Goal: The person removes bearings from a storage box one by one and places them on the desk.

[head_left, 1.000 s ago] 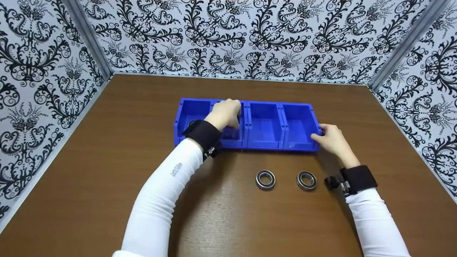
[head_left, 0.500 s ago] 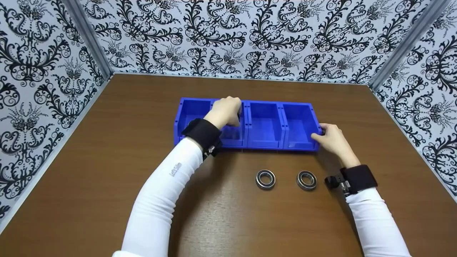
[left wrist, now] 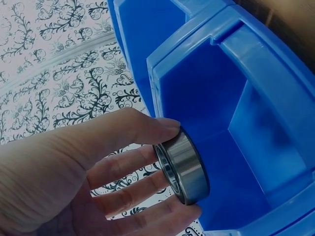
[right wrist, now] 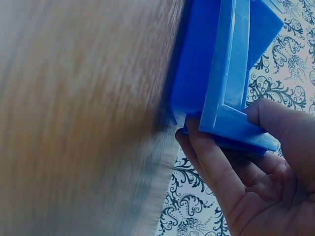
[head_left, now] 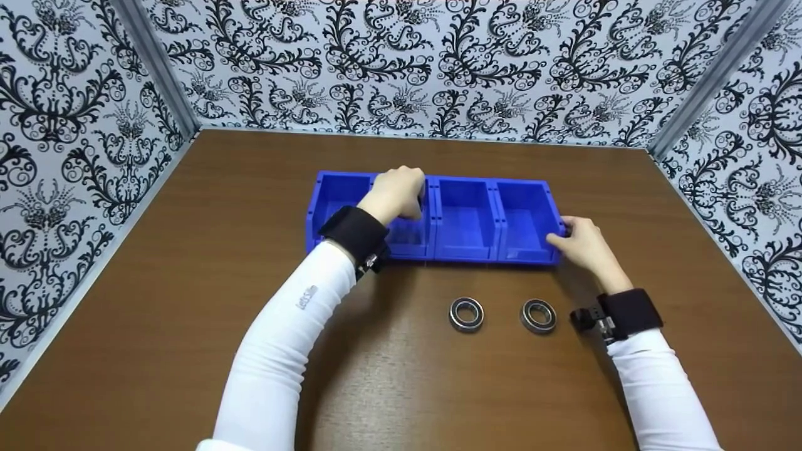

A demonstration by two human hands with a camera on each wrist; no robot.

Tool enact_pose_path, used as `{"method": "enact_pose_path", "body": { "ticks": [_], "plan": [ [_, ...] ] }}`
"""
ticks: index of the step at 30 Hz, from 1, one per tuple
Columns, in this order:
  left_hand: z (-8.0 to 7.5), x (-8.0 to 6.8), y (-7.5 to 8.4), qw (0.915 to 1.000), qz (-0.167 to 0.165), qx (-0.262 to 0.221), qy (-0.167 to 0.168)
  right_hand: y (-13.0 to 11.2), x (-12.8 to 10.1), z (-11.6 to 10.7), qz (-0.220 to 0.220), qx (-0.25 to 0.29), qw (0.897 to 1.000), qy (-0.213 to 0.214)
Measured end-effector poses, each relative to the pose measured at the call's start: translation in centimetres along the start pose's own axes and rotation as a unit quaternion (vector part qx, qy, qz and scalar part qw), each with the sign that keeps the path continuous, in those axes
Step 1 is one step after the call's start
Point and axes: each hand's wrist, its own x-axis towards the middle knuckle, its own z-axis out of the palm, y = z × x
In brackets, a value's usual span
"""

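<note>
Left grip [head_left: 396, 193] pinches a steel bearing [left wrist: 183, 166] between thumb and fingertips, held on edge over the second compartment from the left of the blue bin row [head_left: 467, 213]. Right grip [head_left: 583, 243] clasps the row's right end wall, thumb on the rim and fingers curled under the edge, as the right wrist view shows. Two more bearings [head_left: 465, 314] [head_left: 537, 316] lie flat on the tabletop [head_left: 188, 300] just in front of the bins, apart from each other. Small grey lettering marks the left sleeve [head_left: 308, 297], too small to read. Wide bare wood lies to the left and front; patterned walls [head_left: 81, 125] close three sides.
</note>
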Motion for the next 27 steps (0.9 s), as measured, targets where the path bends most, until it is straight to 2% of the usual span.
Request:
{"method": "enact_pose_path", "body": {
  "ticks": [16, 27],
  "plan": [
    [-0.3, -0.6, 0.2, 0.9999, 0.000, -0.011, 0.002, 0.1, 0.0, -0.1, -0.005, 0.003, 1.000, -0.001],
    [-0.4, -1.5, 0.3, 0.9999, 0.003, -0.013, 0.003, 0.0, 0.0, -0.1, -0.004, 0.000, 1.000, -0.002]
  ]
}}
